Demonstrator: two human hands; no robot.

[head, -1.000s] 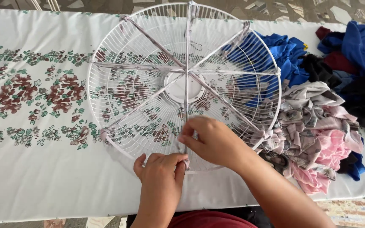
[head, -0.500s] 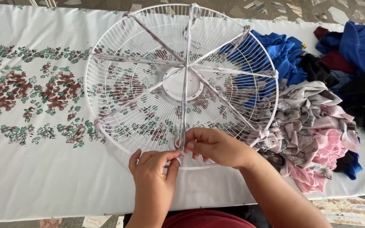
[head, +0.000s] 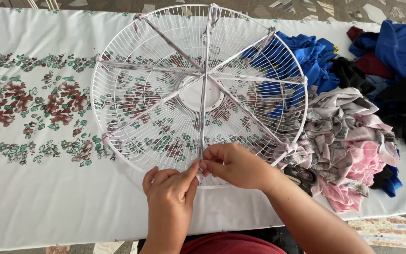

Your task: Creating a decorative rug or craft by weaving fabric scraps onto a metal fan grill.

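— Since one second ago, what has moved?

— Both hands have come lower and closer together at the near rim of the fan guard (head: 198, 89). Before, the right hand (head: 233, 164) was higher on the grille; now its fingertips meet those of the left hand (head: 170, 186).

— What do the hands hold?

— Each one pinches narrow on the same cloth strip (head: 202, 117), the one that runs from the hub to the near rim. I cannot tell if a knot is there.

— Where does the guard lie?

— It lies flat in the middle of the table, on a white tablecloth (head: 48, 197) with a band of red and green flowers along the far half. Its right edge touches a heap of fabric scraps (head: 348, 136).

— How many things do you count?

— One guard, with about eight strips crossing at the hub like spokes. One heap: blue, black and dark red pieces at the far right corner, grey and pink ones nearer. Two hands, of one person.

— And the room?

— Only a patterned tile floor (head: 391, 233) shows beyond the table edges.
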